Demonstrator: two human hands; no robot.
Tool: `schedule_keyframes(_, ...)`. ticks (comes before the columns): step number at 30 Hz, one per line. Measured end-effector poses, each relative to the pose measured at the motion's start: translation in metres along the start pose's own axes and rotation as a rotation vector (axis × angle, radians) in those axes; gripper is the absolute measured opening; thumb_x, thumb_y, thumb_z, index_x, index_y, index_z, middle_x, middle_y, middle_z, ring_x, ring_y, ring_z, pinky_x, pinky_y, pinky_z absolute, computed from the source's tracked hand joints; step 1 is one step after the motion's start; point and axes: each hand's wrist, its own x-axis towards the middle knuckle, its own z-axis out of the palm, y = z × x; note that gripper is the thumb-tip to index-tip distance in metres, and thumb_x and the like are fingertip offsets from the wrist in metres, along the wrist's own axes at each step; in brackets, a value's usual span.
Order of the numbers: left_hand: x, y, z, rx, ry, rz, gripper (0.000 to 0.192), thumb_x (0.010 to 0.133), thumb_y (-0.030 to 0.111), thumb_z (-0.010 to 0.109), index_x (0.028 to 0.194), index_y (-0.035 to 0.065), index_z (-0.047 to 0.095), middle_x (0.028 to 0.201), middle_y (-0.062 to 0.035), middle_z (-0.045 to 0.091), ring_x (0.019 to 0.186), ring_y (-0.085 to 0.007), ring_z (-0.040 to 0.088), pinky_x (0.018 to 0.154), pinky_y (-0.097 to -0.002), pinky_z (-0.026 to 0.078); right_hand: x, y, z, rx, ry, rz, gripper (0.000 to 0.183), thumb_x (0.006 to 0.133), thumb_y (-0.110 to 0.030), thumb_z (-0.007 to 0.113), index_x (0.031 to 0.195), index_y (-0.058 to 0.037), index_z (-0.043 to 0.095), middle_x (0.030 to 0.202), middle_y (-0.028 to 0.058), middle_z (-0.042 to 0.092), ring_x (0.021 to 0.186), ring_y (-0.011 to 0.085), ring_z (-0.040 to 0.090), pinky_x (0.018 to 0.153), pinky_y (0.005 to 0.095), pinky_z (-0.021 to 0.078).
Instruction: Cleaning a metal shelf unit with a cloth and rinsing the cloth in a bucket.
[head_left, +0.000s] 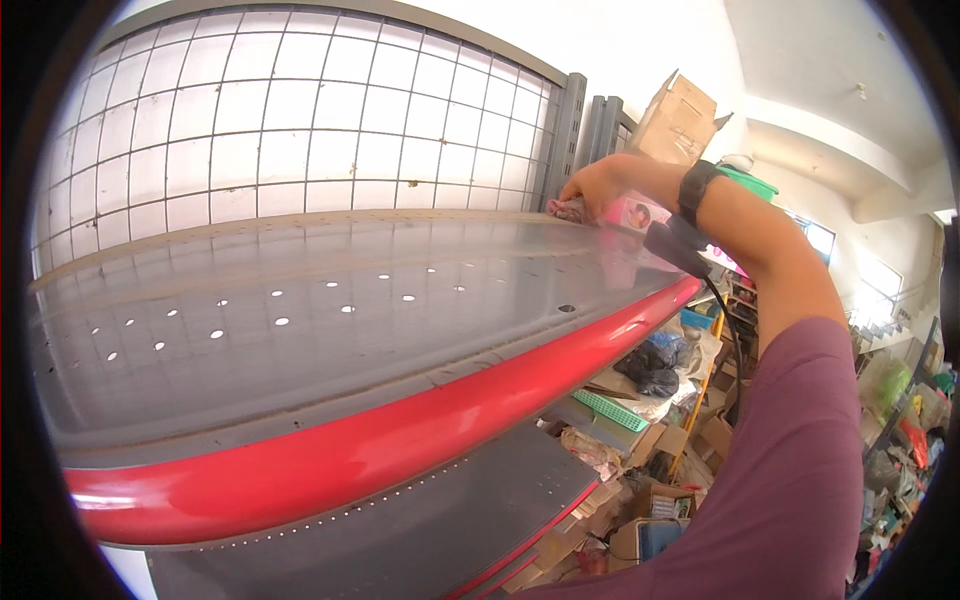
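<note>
My right hand (596, 187) reaches to the far right end of a grey metal shelf (300, 322) with a red front edge. Its fingers are closed on a crumpled pinkish cloth (568, 210), which touches the shelf near the back upright. A dark band is around the wrist, and a black device with a cable is below the forearm. Just beyond the hand stands a pink printed box (636, 213). The shelf panel has rows of small holes. My left hand is out of view.
A wire mesh back panel (300, 112) rises behind the shelf, ending at a slotted metal upright (568, 127). An open cardboard box (677, 120) stands behind my wrist. Below are a lower grey shelf (420, 517), a green plastic basket (611, 410), black plastic bags (652, 369) and cartons.
</note>
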Motion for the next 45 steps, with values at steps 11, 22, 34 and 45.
schedule_keyframes(11,-0.005,-0.004,0.004,0.008,0.022,0.004,0.020,0.089,0.027,0.060,0.094,0.0082,0.062,0.089,-0.0115,0.062,0.082,-0.0334,0.058,0.075,-0.0470,0.044,-0.039,-0.073,0.020,0.181,0.151,-0.100,0.068,0.069,0.017,0.053,0.131,-0.0082,0.053,0.129,0.0108,0.052,0.094,0.0206,0.063,0.074,0.0314,0.0580)
schedule_keyframes(22,-0.004,-0.007,0.001,-0.004,0.045,0.009,0.020,0.085,0.028,0.062,0.095,0.0101,0.062,0.086,-0.0099,0.061,0.080,-0.0334,0.057,0.073,-0.0463,0.044,-0.031,-0.163,0.011,0.100,0.179,-0.158,0.050,0.074,0.011,0.054,0.118,-0.0092,0.063,0.099,0.0036,0.063,0.081,0.0116,0.061,0.067,0.0244,0.0517)
schedule_keyframes(34,-0.005,-0.021,-0.008,-0.018,0.138,0.016,0.017,0.083,0.027,0.064,0.085,0.0122,0.057,0.080,-0.0067,0.055,0.077,-0.0273,0.056,0.068,-0.0424,0.043,-0.034,-0.274,-0.002,-0.171,0.206,-0.289,0.045,0.068,-0.008,0.066,0.113,-0.0112,0.065,0.089,0.0111,0.068,0.080,0.0206,0.064,0.072,0.0322,0.0498)
schedule_keyframes(45,-0.019,-0.040,-0.002,-0.173,0.193,0.040,0.017,0.082,0.027,0.062,0.081,0.0121,0.055,0.080,-0.0059,0.056,0.078,-0.0262,0.057,0.068,-0.0427,0.043,-0.083,-0.462,0.003,-0.335,0.218,-0.434,0.019,0.078,-0.013,0.055,0.092,-0.0030,0.063,0.070,0.0075,0.062,0.068,0.0161,0.062,0.063,0.0290,0.0500)
